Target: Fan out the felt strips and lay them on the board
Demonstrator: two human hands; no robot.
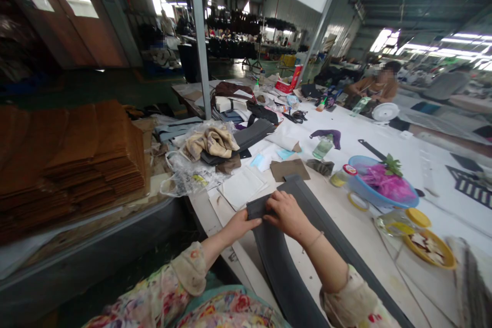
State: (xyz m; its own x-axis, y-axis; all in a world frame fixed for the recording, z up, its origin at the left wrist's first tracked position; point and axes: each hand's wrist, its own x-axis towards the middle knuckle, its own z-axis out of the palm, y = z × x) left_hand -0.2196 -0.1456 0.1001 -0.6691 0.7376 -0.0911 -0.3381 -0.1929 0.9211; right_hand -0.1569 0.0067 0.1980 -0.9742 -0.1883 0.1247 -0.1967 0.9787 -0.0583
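A long dark grey fabric strip [277, 264] curves from my hands down toward my lap, with its near part running out of view at the bottom. My left hand [239, 226] grips the left edge of its far end, thumb on top. On the same end, my right hand [287, 213] has its fingers curled and pressed together on the cloth. A second dark grey strip [330, 230] lies flat on the table, passing beneath my right forearm. Just beyond my hands are a brown fabric piece [289, 169] and white sheets [243, 184].
Stacked brown pieces [77, 159] stand at left. A plastic bag [192, 174] and crumpled cloth [211, 143] lie ahead. Right are a blue basin [361, 192], jar [343, 176], tape roll [358, 201] and yellow dish [448, 256]. A metal post [200, 36] rises ahead; a person [374, 87] sits across.
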